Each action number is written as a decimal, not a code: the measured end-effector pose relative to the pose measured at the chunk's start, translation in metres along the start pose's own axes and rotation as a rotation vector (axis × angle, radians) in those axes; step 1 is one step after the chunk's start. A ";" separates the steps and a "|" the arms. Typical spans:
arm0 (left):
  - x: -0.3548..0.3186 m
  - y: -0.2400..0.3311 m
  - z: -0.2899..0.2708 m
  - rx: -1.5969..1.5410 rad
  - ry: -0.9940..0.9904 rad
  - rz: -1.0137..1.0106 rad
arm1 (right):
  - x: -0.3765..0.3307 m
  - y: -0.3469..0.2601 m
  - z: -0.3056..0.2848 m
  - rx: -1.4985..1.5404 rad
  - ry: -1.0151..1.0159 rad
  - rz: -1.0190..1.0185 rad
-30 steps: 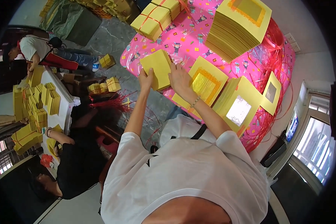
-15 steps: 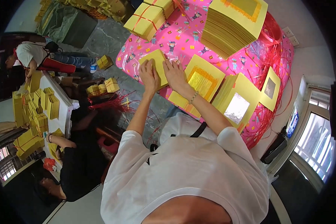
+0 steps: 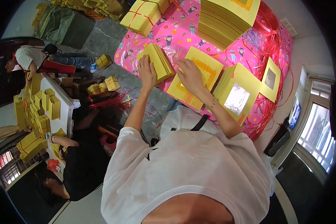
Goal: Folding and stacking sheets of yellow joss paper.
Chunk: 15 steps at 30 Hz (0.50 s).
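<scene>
My left hand (image 3: 147, 72) lies with its fingers flat along the left side of a pile of folded yellow paper (image 3: 157, 59) near the front edge of the pink table. To its right, my right hand (image 3: 191, 77) is over a stack of yellow paper sheets with an orange square border (image 3: 208, 71). Its fingers are apart and slightly bent, and nothing shows in them. Whether the fingertips touch the top sheet is hard to tell. Beside that stack is another yellow stack with a silver square (image 3: 236, 98).
A patterned pink cover (image 3: 168, 39) lies over the table. A tall yellow paper stack (image 3: 224, 28) and tied bundles (image 3: 141, 18) stand at the back. Red ribbon strands (image 3: 274, 41) hang on the right. On the left, people work at a white table (image 3: 66, 112) with yellow bundles.
My right hand has left the folded pile and moved right, over the orange-bordered stack. My left hand stays on the pile, whose layered right edge now shows.
</scene>
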<state>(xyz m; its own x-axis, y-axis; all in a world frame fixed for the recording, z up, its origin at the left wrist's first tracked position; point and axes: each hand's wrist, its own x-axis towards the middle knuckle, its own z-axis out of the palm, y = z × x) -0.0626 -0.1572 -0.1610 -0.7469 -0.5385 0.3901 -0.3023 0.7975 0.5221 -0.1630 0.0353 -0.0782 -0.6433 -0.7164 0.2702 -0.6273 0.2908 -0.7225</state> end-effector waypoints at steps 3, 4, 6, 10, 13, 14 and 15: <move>-0.003 -0.004 -0.007 -0.031 0.002 -0.005 | -0.030 -0.003 -0.025 -0.033 -0.019 0.007; -0.003 -0.004 -0.009 -0.054 0.005 -0.003 | -0.041 -0.003 -0.031 -0.035 -0.018 0.006; -0.006 -0.008 -0.012 -0.049 0.015 -0.014 | -0.062 -0.006 -0.037 -0.019 -0.154 0.083; -0.007 -0.007 -0.014 -0.063 0.024 -0.034 | -0.094 -0.012 -0.037 -0.055 -0.168 0.070; -0.008 -0.009 -0.016 -0.080 0.059 -0.038 | -0.105 -0.016 -0.035 -0.071 -0.179 0.066; -0.008 -0.009 -0.017 -0.081 0.060 -0.036 | -0.108 -0.016 -0.034 -0.093 -0.180 0.052; -0.008 -0.009 -0.018 -0.076 0.065 -0.045 | -0.110 -0.016 -0.033 -0.116 -0.181 0.037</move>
<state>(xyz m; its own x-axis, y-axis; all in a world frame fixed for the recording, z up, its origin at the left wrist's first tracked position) -0.0435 -0.1652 -0.1555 -0.6930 -0.5915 0.4122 -0.2867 0.7507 0.5952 -0.0964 0.1303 -0.0758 -0.5841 -0.8030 0.1181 -0.6575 0.3828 -0.6489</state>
